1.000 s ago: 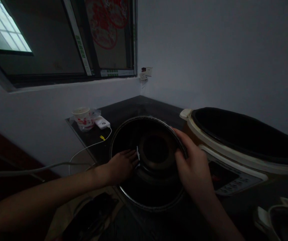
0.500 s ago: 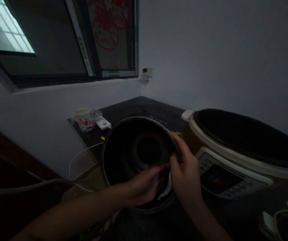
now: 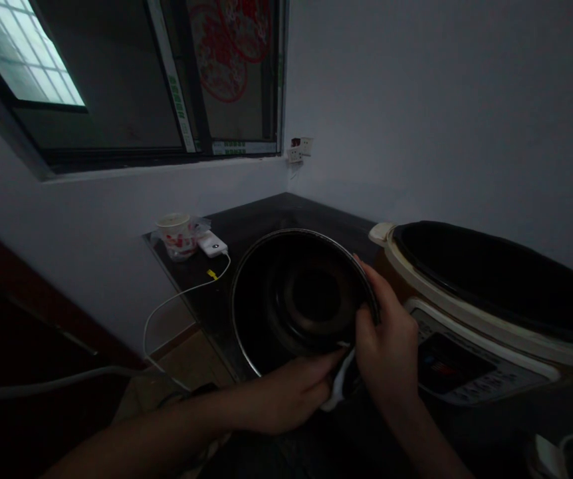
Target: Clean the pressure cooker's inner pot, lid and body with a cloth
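Observation:
A dark round inner pot (image 3: 276, 286) is tilted so that its open mouth faces me. My right hand (image 3: 389, 332) grips its right rim, thumb inside and fingers behind the wall. At the lower right of the rim, my left hand (image 3: 296, 392) is closed on a white cloth (image 3: 339, 386), which hangs partly below its fingers. Just right of the pot stands a cooker body (image 3: 486, 286) with a pale rim, a control panel on its front and a dark opening.
A paper cup (image 3: 177, 236) in clear plastic and a white power bank (image 3: 213, 244) with a cable sit on the dark counter (image 3: 266, 211). Wall sockets (image 3: 300, 150) are in the corner, beside a window. Another pale-edged item (image 3: 548, 456) is at lower right.
My left hand with the cloth has moved from inside the pot down to its lower right rim. The pot and my right hand sit farther right in view, as the camera has shifted slightly.

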`<state>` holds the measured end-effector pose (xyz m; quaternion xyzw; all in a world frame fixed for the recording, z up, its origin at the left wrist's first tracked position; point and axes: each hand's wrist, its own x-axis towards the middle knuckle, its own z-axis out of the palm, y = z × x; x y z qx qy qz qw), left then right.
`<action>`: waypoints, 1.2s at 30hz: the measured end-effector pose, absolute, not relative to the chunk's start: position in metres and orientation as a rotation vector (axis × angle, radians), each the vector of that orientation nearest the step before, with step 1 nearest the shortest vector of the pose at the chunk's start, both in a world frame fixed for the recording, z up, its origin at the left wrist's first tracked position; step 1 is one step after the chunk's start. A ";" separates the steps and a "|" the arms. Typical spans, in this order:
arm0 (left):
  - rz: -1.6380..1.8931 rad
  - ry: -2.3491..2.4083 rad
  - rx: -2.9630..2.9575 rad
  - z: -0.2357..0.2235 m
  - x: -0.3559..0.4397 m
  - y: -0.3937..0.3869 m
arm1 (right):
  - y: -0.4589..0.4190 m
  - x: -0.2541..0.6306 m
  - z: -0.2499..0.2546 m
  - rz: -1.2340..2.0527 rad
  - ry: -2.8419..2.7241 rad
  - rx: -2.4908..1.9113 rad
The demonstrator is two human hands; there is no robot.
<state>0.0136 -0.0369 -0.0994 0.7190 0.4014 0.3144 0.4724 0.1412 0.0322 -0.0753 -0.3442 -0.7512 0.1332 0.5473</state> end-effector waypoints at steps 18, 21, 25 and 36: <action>0.002 1.780 2.826 -0.129 -0.091 -0.025 | 0.029 0.139 -0.076 0.279 -1.855 -0.763; -0.108 1.941 2.726 -0.134 -0.077 -0.016 | 0.027 0.138 -0.077 0.276 -1.879 -0.736; -0.171 1.922 2.626 -0.150 -0.051 -0.014 | 0.022 0.135 -0.077 0.309 -1.910 -0.704; 0.883 1.191 1.710 -0.136 0.020 -0.028 | 0.009 0.126 -0.083 0.207 -1.972 -0.621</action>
